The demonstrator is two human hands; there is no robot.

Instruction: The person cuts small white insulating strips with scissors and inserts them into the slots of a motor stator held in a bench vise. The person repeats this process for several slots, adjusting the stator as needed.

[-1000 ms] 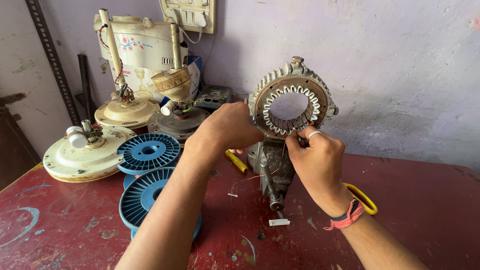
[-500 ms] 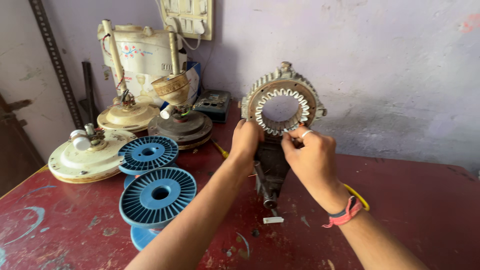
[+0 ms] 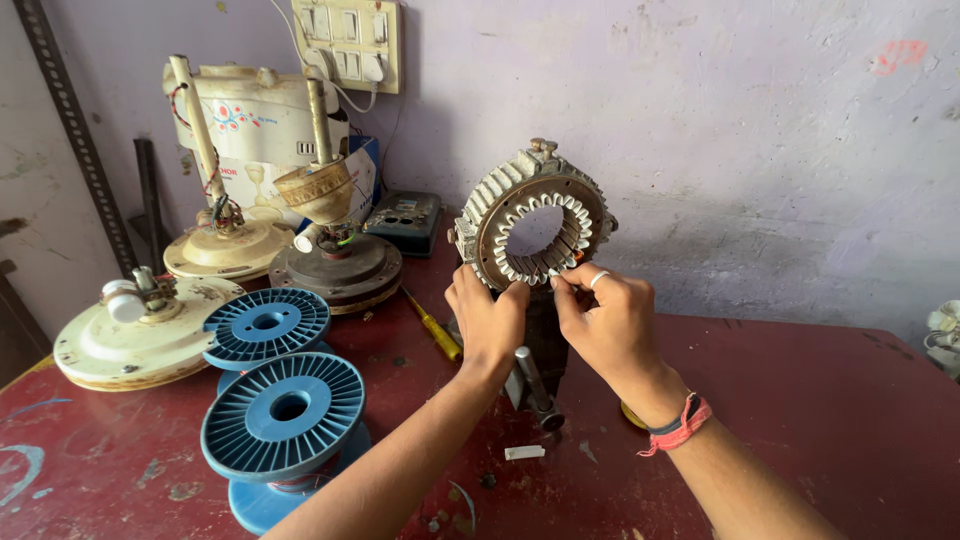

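The ring-shaped stator [image 3: 538, 232] stood upright, clamped in a bench vise [image 3: 535, 350] on the red table [image 3: 820, 400] — leaving both hands free. The left hand [image 3: 488, 320] steadied its lower rim, fingers pressed there, while the right hand [image 3: 605, 320] pinched at a slot — what it gripped was too small to tell.

blue spools [image 3: 285, 410] crowd left (right side open)

The toothed metal stator ring [image 3: 533, 232] at my fingertips is dull grey with a brownish face. 2 ribbed plastic spools [image 3: 285, 405] are bright blue. The worn tabletop [image 3: 820, 420] is dark red, the yellow-handled screwdriver [image 3: 437, 335] beside it, and my wrist's woven band [image 3: 680, 428] coral red.
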